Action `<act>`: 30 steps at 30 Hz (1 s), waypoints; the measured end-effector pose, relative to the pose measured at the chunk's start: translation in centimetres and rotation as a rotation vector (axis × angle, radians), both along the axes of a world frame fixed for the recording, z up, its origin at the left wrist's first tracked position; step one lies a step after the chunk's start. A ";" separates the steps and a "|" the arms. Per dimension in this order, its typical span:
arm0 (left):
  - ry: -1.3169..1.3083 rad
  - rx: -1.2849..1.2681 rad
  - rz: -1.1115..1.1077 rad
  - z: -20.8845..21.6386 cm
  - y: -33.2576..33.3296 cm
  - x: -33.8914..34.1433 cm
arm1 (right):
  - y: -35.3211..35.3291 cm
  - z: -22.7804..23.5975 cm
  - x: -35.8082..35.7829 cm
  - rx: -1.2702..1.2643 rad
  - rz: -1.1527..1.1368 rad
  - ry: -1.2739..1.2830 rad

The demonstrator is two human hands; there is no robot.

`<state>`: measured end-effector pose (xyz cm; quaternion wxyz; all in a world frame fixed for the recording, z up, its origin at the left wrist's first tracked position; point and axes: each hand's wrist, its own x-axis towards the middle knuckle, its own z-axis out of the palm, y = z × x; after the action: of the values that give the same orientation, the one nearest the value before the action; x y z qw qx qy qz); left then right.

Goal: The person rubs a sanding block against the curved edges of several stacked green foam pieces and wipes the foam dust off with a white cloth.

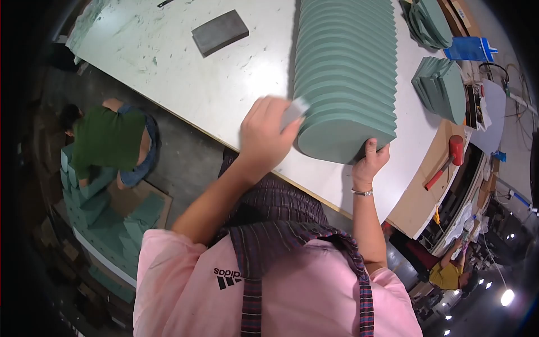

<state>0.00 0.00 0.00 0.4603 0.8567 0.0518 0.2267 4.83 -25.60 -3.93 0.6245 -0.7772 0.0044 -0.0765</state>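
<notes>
- A long row of green foam pieces point(345, 78), rounded in outline and packed face to face, lies on the white counter point(168, 67); its near end sits close to the counter's near edge, and the row runs away toward the far edge
- The left hand point(264, 137) is closed around a small grey block point(294, 111), pressing it against the left side of the row's nearest piece
- The right hand point(369, 162) rests at the lower right of the same end piece; thumb up against the foam face, fingers tucked behind it, so I cannot tell how far they close
- A flat grey slab point(220, 32) lies alone on the counter, well apart toward the far left corner
- Two smaller piles of green foam point(441, 87) sit near the counter's right edge; a red-headed mallet point(449, 160) lies on the bare wooden strip along that edge
- On the floor to the left, a person in a green top point(109, 140) bends beside stacked green foam blocks point(112, 224)
</notes>
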 end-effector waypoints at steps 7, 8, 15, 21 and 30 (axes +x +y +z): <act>0.009 -0.034 0.023 1.2 -0.5 -0.1 | 0.2 0.7 -0.3 -0.005 -0.018 -0.034; 0.026 -0.031 0.019 1.8 -0.7 0.3 | 0.2 0.7 -0.4 0.010 -0.029 -0.034; 0.261 -0.106 0.047 0.4 -1.1 -2.7 | 0.3 0.3 -0.1 -0.038 -0.013 -0.074; 0.148 -0.089 -0.009 -0.6 -2.5 -3.1 | 0.2 0.1 0.1 -0.023 -0.023 -0.046; 0.089 -0.122 0.015 1.3 -2.9 -1.5 | 0.4 0.4 0.1 -0.015 -0.008 -0.064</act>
<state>-1.54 -2.88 1.29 0.5071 0.8360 0.0925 0.1882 4.95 -25.19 -3.48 0.6183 -0.7789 -0.0133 -0.1039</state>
